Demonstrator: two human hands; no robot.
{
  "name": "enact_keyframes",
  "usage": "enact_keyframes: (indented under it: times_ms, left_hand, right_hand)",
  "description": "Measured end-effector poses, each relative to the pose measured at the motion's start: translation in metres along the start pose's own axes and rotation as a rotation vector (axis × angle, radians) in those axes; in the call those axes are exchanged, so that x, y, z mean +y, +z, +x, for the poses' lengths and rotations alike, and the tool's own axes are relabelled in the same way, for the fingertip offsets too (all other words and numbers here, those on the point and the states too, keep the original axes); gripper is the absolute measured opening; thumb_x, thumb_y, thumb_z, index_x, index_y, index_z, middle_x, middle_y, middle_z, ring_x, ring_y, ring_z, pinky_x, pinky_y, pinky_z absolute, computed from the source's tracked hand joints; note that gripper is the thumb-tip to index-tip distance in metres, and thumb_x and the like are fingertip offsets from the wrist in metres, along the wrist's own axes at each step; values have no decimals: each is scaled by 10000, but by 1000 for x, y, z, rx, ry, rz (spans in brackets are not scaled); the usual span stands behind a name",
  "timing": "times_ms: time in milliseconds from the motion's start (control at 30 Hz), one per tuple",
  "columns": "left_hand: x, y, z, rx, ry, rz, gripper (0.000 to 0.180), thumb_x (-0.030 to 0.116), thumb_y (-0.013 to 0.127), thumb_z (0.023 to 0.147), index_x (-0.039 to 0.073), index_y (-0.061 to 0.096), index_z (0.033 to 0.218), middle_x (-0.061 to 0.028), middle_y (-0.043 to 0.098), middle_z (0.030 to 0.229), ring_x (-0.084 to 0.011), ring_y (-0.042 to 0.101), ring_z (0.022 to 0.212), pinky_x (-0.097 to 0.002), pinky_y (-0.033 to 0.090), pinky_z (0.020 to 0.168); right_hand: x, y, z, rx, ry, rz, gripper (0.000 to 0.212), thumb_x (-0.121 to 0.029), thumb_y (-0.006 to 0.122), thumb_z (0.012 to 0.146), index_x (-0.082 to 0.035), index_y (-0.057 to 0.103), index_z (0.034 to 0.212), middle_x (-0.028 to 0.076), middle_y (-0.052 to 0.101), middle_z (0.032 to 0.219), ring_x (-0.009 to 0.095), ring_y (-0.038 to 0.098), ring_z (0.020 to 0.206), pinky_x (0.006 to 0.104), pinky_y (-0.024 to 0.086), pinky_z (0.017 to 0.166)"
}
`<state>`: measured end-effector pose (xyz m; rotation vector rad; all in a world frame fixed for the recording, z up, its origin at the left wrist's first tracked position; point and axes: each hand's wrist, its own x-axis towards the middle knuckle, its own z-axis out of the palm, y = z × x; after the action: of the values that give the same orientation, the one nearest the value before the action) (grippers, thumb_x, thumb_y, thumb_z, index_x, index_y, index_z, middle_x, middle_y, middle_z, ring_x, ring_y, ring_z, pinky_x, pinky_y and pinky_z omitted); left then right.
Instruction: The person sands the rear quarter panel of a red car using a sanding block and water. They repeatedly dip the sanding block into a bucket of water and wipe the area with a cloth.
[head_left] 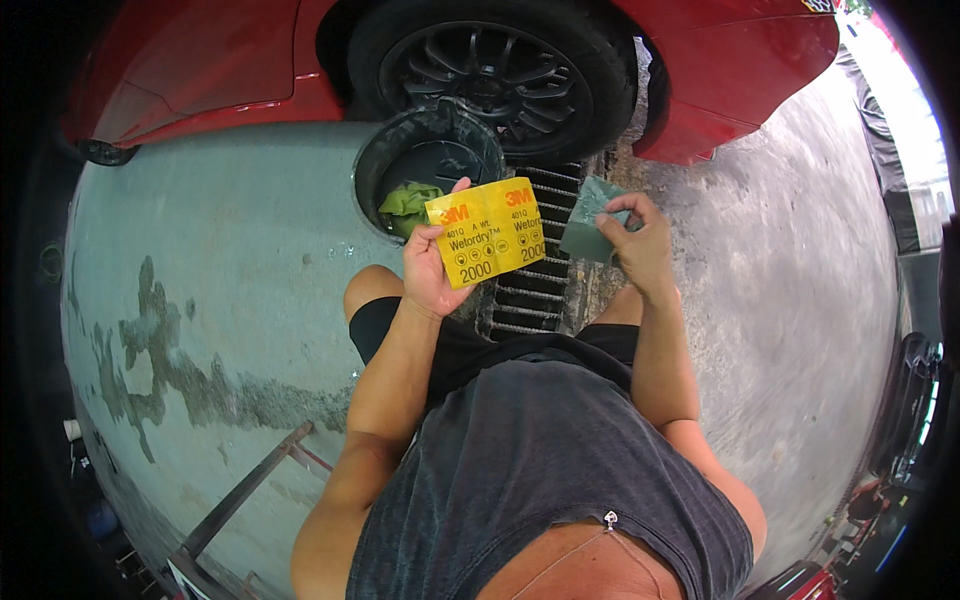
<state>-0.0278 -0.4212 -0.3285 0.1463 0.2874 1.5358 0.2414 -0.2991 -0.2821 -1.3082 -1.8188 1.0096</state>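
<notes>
A sheet of yellow sandpaper, its printed back facing up, is held at its left edge by my left hand, thumb on top and fingers behind. To the right, my right hand pinches a smaller grey-green sheet, which looks like sandpaper too, between thumb and fingers. A narrow gap separates the two sheets. Just beyond my left hand stands a dark round bucket with water in it. A wet green cloth hangs over the near left inside of the bucket, partly hidden by the yellow sheet.
Ahead is a red car with a dark multi-spoke wheel close behind the bucket. A metal drain grate runs between my knees. Wet patches mark the concrete floor at left, near a metal frame.
</notes>
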Motion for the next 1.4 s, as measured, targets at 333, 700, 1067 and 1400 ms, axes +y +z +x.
enact_keyframes:
  times_ms: [333, 700, 1067, 1400]
  left_hand:
    - [-12, 6, 7, -107, -101, 1, 742, 338, 424, 1016, 113, 302, 1712, -164, 495, 1646, -346, 525, 1475, -524, 405, 1233]
    - [-15, 8, 7, -112, -86, -8, 751, 327, 414, 1016, 105, 272, 1720, -177, 485, 1649, -349, 522, 1475, -530, 400, 1234]
    - [-17, 6, 8, -57, -65, -31, 766, 336, 409, 993, 106, 295, 1714, -174, 473, 1661, -356, 500, 1494, -534, 386, 1245]
    - [-9, 6, 6, -58, -72, -16, 756, 347, 403, 990, 130, 321, 1710, -153, 460, 1673, -360, 468, 1515, -555, 359, 1254]
  right_hand:
    - [-38, 29, 11, -393, -71, 195, 677, -61, 817, 909, -72, 577, 1542, 13, 654, 923, 85, 576, 832, 268, 501, 794]
    - [-24, 41, 11, -321, 139, 291, 762, -23, 813, 921, 14, 471, 1601, -6, 663, 845, 54, 598, 775, 228, 495, 735]
    - [-8, 41, 9, -240, 245, 381, 705, -48, 858, 890, 25, 564, 1526, -7, 689, 887, 40, 578, 716, 213, 458, 603]
    - [-17, 16, 5, -289, 298, 559, 407, -83, 848, 921, 18, 690, 1281, 17, 756, 938, 21, 606, 705, 174, 425, 566]
